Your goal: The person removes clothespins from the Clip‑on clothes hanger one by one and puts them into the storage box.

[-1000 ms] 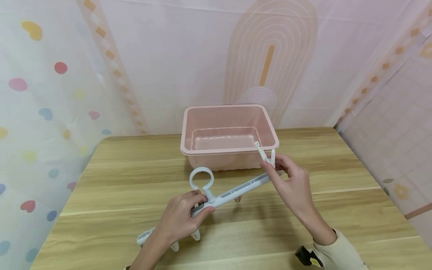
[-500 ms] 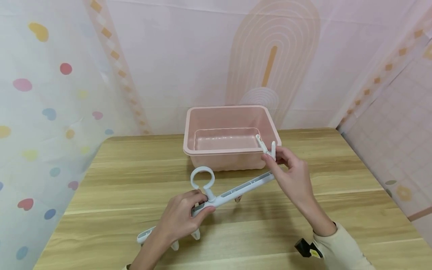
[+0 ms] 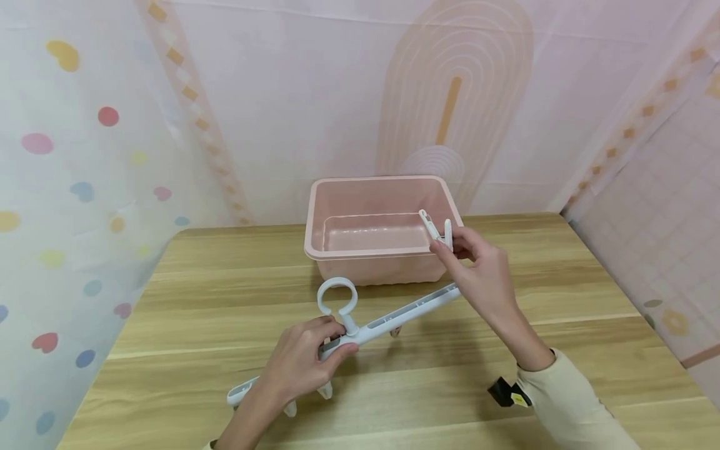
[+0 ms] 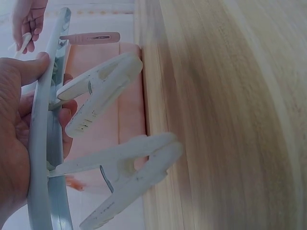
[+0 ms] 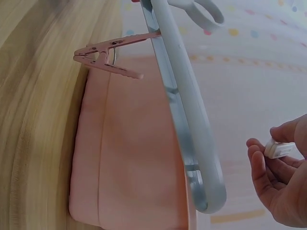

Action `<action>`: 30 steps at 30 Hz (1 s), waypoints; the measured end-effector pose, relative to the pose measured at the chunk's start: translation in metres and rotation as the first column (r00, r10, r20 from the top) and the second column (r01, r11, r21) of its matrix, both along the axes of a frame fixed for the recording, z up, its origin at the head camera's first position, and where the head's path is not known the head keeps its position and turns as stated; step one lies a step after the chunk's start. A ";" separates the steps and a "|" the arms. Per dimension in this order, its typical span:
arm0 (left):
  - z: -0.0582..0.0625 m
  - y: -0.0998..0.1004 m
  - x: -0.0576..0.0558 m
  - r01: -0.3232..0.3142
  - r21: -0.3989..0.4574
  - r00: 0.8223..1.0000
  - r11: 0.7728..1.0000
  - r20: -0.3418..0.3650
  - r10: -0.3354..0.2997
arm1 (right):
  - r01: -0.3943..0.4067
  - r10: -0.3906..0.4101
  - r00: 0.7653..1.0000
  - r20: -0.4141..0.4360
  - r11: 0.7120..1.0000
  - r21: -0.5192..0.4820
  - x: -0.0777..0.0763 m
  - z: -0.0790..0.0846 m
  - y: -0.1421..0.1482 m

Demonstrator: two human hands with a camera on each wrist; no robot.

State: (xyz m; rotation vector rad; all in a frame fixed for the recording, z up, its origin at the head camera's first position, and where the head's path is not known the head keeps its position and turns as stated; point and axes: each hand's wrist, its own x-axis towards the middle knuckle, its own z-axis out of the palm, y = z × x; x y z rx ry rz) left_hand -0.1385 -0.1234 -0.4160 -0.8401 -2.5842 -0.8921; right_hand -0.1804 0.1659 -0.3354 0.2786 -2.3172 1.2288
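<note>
Head view: Left grip [image 3: 304, 359] wraps a pale-blue hanger [image 3: 413, 314] above the desk [image 3: 202, 300]; right grip [image 3: 482, 274] pinches a white clip [image 3: 430, 227] near a pink basin [image 3: 377, 270]; a yellow label [image 3: 520, 399] is illegible. Left wrist: hanging clips [image 4: 136, 184] bear unreadable marks. Right wrist: a pink clip [image 5: 102, 56] hangs.

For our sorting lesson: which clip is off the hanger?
The white clip in the right hand; the pink clip and two other white clips hang from the hanger.

even light, soft shadows on table [image 3: 185, 300], hazy wrist views
</note>
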 end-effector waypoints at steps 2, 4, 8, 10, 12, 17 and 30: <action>0.000 0.000 0.000 -0.001 0.000 1.000 1.000 -0.003 0.001 | 0.007 -0.007 1.000 0.010 1.000 0.016 -0.002 0.001 -0.001; 0.000 -0.001 0.000 -0.001 -0.002 1.000 1.000 -0.010 0.001 | 0.010 -0.011 1.000 0.018 1.000 0.028 -0.004 0.002 -0.002; 0.000 -0.002 -0.001 0.003 -0.004 1.000 1.000 -0.022 -0.003 | 0.009 -0.010 1.000 0.028 0.999 0.046 -0.010 0.003 -0.004; 0.000 -0.003 -0.001 0.001 -0.006 1.000 1.000 -0.026 -0.001 | 0.004 -0.006 0.999 0.036 0.999 0.054 -0.013 0.004 -0.005; 0.000 -0.003 0.000 -0.001 -0.007 1.000 1.000 -0.030 0.000 | 0.001 -0.004 0.999 0.041 0.998 0.066 -0.017 0.005 -0.007; 0.001 -0.002 0.000 0.004 -0.002 1.000 1.000 -0.023 -0.005 | -0.001 -0.002 0.999 0.036 0.995 0.104 -0.025 0.008 -0.008; 0.000 -0.003 -0.001 0.013 -0.012 0.999 1.000 -0.047 -0.013 | -0.007 0.004 1.000 0.020 0.992 0.124 -0.040 0.008 -0.013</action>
